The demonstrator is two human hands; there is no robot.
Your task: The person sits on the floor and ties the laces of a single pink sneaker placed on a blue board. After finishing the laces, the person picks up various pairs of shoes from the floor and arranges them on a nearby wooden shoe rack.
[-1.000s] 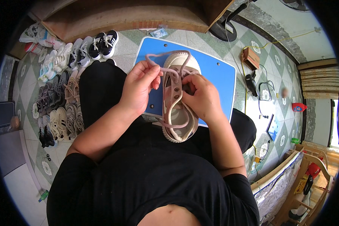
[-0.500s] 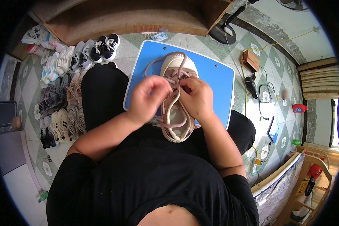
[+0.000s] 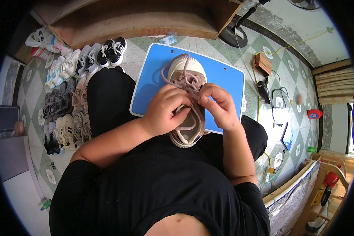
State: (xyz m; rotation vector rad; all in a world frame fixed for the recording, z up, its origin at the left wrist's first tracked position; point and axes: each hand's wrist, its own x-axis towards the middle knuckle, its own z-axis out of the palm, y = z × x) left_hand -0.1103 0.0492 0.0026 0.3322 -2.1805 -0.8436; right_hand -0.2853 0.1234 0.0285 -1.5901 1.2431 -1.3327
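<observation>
The shoe is laid toe-away on the desk — presumably so its lacing is reached from both sides — but whether either grip, left hand or right hand, is closed cannot be told.

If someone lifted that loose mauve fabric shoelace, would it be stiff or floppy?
The mauve fabric shoelace would probably be floppy, since it bends into loose loops. It's likely light, being so thin. Pulling it might drag the cream-and-mauve shoe, where it appears threaded.
</observation>
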